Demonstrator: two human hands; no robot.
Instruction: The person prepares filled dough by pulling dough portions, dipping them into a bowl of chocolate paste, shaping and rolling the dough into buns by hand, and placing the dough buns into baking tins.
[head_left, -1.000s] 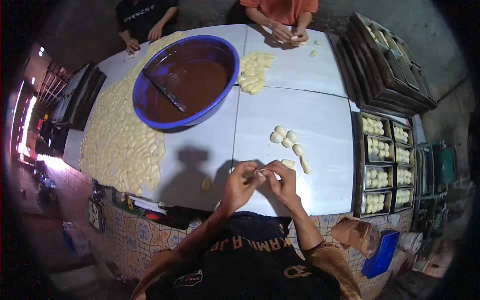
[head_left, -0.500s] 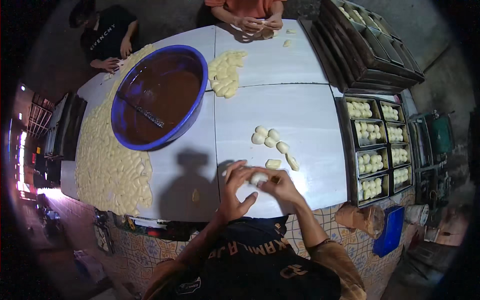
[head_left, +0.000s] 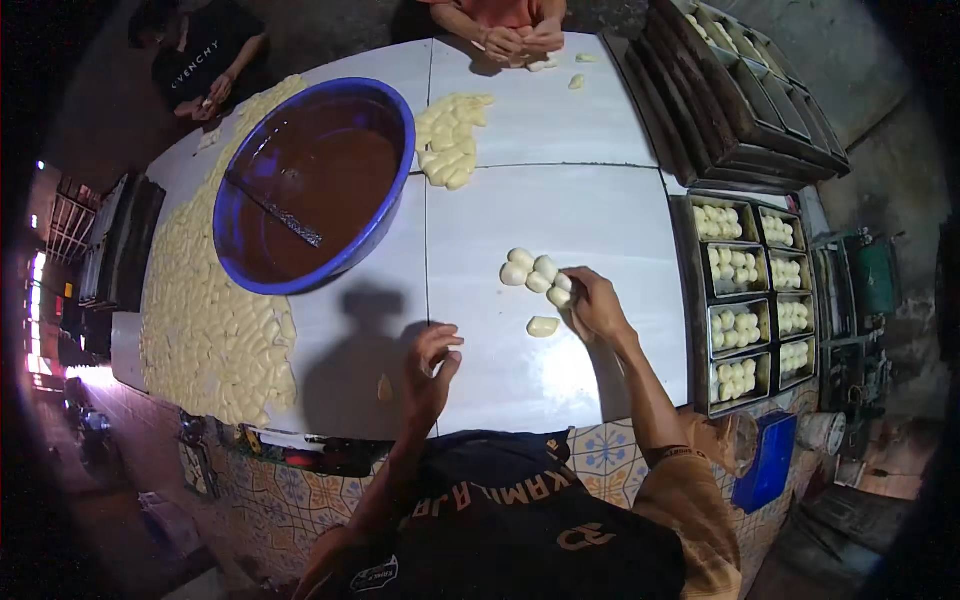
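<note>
My right hand (head_left: pixel 598 303) reaches to the right end of a small cluster of pale dough balls (head_left: pixel 538 281), its fingers closed against a dough ball (head_left: pixel 564 281) at the cluster's edge. Just below the cluster, a flattened piece of dough (head_left: pixel 543 326) lies on the white table (head_left: pixel 500 380). My left hand (head_left: pixel 432 355) hovers near the table's front edge, fingers loosely curved and thumb apart, with nothing in it. The strip of dough seen earlier beside the flat piece is hidden by my right hand.
A large blue basin (head_left: pixel 402 180) of brown liquid stands at left, beside many dough pieces (head_left: pixel 220 340). Dough-filled baking tins (head_left: pixel 738 300) line the right edge, below stacked tins (head_left: pixel 740 110). Two people work across the table; another dough pile (head_left: pixel 455 135) lies between them.
My hands have parted. The dough ball between them has gone with my right hand up and right to the cluster, while my left hand has drawn back left, without it.
</note>
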